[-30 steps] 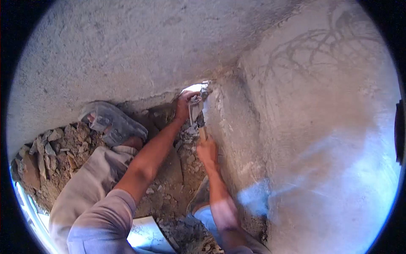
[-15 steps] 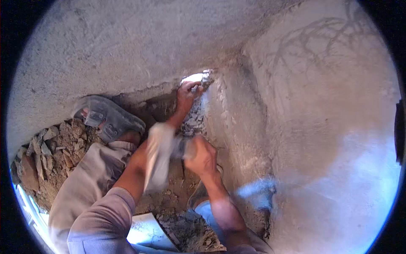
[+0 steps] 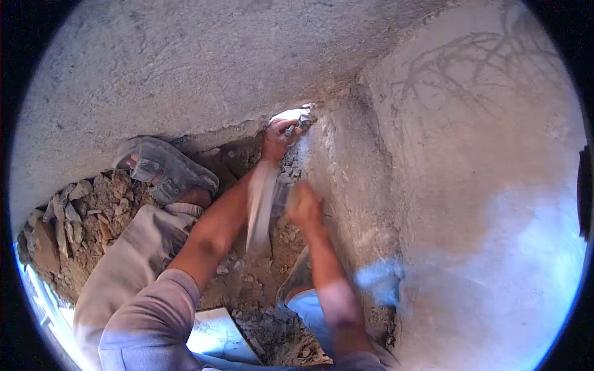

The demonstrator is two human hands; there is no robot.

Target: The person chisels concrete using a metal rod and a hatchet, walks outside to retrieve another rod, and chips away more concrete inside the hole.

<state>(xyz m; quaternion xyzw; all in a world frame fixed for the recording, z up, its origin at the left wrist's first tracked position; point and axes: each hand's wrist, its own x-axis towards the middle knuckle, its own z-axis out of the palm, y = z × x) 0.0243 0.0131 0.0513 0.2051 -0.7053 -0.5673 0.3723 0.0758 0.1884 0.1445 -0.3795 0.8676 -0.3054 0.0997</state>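
Note:
My left hand [image 3: 276, 141] reaches to the bright hole [image 3: 291, 114] at the foot of the wall. Its fingers are bent closed at the hole's lower edge, and what they grip is too small and hidden to name. In my right hand [image 3: 306, 205] is a hammer [image 3: 262, 204], its long tapering head smeared by motion. The head hangs below the left wrist, across the left forearm from this viewpoint. Broken grey rubble [image 3: 289, 167] lies just under the hole.
A rough wall [image 3: 185, 74] rises ahead and a plastered wall [image 3: 458, 185] stands on the right. Stones and soil [image 3: 93, 216] are heaped at the left, beside my sandalled foot [image 3: 167, 170]. A pale flat board [image 3: 219, 337] lies near the bottom.
The hammer and my right hand have moved up and rightward, closer to the left hand. My left hand stays at the hole, and the view has shifted slightly.

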